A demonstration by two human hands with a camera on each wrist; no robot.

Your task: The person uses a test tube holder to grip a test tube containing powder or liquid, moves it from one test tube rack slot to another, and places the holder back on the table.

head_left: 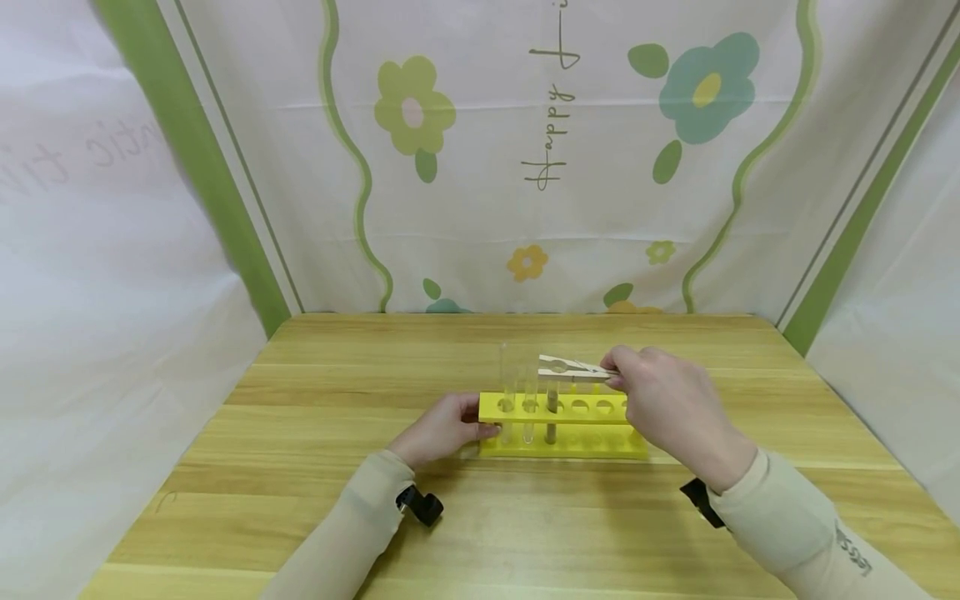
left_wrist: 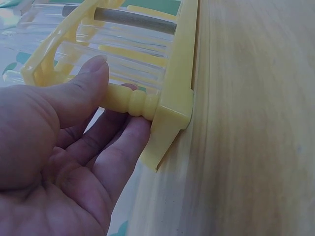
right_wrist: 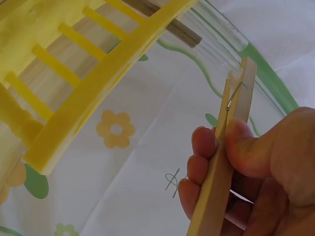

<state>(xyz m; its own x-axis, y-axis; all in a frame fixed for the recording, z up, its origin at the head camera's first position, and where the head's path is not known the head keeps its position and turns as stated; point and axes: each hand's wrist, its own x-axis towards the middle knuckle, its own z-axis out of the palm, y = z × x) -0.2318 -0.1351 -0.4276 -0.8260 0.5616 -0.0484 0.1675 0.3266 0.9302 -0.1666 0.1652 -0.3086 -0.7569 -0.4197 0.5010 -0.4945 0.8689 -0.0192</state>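
A yellow test tube rack [head_left: 489, 407] stands on the table. My left hand [head_left: 441, 429] grips its left end, thumb and fingers around the end post [left_wrist: 118, 99]. Several clear test tubes [head_left: 529, 433] stand upright in the left part of the rack; one contains a dark, stick-like piece [right_wrist: 184, 33]. In my right hand [head_left: 675, 408] I hold a wooden test tube clamp [right_wrist: 216, 184] with a metal spring, above the rack. Its jaws are at the upper part of the tube with the dark piece; whether they grip the glass I cannot tell.
The wooden table [head_left: 540, 533] extends around the rack on all sides. A white cloth [head_left: 480, 200] with printed flowers hangs behind it, with more white cloth at both sides. Holes and pegs line the rack's right part.
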